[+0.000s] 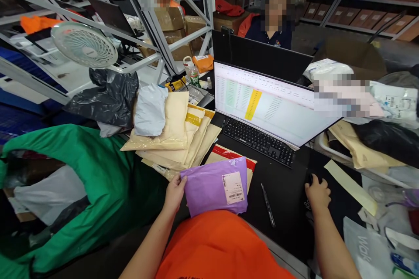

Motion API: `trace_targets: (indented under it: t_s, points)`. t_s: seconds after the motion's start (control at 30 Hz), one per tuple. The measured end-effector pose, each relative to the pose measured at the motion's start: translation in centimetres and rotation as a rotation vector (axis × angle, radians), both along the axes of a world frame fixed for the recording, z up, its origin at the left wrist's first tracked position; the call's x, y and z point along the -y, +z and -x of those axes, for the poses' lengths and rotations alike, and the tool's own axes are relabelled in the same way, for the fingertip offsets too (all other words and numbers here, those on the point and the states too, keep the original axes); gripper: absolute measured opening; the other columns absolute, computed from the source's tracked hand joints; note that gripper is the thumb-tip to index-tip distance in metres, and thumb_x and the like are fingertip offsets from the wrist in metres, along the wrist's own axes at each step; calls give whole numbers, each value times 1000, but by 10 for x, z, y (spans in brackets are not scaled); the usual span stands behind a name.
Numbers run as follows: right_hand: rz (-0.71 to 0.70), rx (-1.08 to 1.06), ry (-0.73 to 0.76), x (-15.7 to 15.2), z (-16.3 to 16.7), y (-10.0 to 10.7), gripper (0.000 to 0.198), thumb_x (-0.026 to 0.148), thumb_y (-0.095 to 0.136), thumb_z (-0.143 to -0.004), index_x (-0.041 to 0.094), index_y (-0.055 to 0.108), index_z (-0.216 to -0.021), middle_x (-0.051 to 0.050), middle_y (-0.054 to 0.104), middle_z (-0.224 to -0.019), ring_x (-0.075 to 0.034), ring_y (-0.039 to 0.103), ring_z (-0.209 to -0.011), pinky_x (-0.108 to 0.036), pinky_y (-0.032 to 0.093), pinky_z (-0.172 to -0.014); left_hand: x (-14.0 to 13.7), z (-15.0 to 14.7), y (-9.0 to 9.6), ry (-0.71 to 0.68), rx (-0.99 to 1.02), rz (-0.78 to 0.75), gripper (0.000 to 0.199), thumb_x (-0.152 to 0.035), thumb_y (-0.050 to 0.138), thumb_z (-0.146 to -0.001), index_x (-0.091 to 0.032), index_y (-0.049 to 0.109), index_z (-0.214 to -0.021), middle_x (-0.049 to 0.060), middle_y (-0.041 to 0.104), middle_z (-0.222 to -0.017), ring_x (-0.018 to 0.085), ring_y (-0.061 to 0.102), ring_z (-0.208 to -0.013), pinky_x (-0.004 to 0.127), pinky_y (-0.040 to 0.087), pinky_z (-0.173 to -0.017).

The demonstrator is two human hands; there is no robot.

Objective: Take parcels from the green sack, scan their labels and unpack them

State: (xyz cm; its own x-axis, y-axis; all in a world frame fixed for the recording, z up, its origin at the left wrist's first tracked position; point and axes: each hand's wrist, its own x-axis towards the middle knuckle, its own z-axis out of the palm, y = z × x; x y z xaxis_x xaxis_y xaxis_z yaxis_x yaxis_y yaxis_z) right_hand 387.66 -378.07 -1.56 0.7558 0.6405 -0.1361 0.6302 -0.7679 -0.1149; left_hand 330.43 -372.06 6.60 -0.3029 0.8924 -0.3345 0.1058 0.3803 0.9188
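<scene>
My left hand [176,192] pinches the upper left corner of a purple mailing bag [206,189], which bears a white shipping label on its right side. The bag lies tilted at the desk's front edge against my orange top. It partly covers an envelope with a red strip [225,152]. On the black desk mat, my right hand [318,192] is curled over a dark computer mouse, mostly hidden under the palm. Between the two hands lies a black pen [268,205]. A black keyboard [258,141] sits beyond, below a monitor [271,100] showing a spreadsheet.
Padded envelopes [176,122] are piled left of the keyboard, with a grey bag [150,109] on top. A green sack [108,157] holding parcels stands at left. More parcels [389,139] fill a basket at right. A person [271,35] sits behind the monitors.
</scene>
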Motion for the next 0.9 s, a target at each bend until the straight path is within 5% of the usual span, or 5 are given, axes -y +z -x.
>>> trace_targets:
  t_s: [0.27,0.43,0.6,0.77,0.9]
  points:
    - [-139,179,135,2,22,23,69,38,55,-86,9,41,-147,-30,33,-149,-46,36,-138,-61,36,-105,1,-1,-12,-19,-80,-94,50,-63,65,-75,-16,66,-92,5,70,-82,22,64,-80,30,50,-70]
    - [-28,-187,442,40,114,32,44,42,38,-97,13,62,-119,-16,65,-115,-27,63,-105,-36,48,-91,-1,-17,0,-47,-159,-163,31,-49,58,-84,-19,62,-87,2,65,-80,20,61,-80,30,49,-76]
    - [118,-214,449,76,196,20,54,43,53,-88,3,58,-124,-25,62,-117,-35,63,-107,-41,51,-87,-12,-42,26,-127,-139,-246,25,-42,56,-87,-19,60,-81,0,61,-77,18,58,-78,28,45,-76]
    - [28,-310,374,70,190,15,47,29,51,-85,-2,59,-120,-28,64,-117,-33,65,-110,-38,51,-94,-23,-61,35,-220,-66,-285,26,-42,55,-89,-18,62,-80,0,61,-75,18,58,-77,27,44,-73]
    - [-66,-308,231,75,169,43,51,32,36,-93,2,53,-130,-22,69,-108,-28,70,-91,-38,55,-80,-23,-70,35,-260,-103,-300,28,-41,52,-92,-18,66,-86,2,66,-81,19,61,-82,28,44,-75]
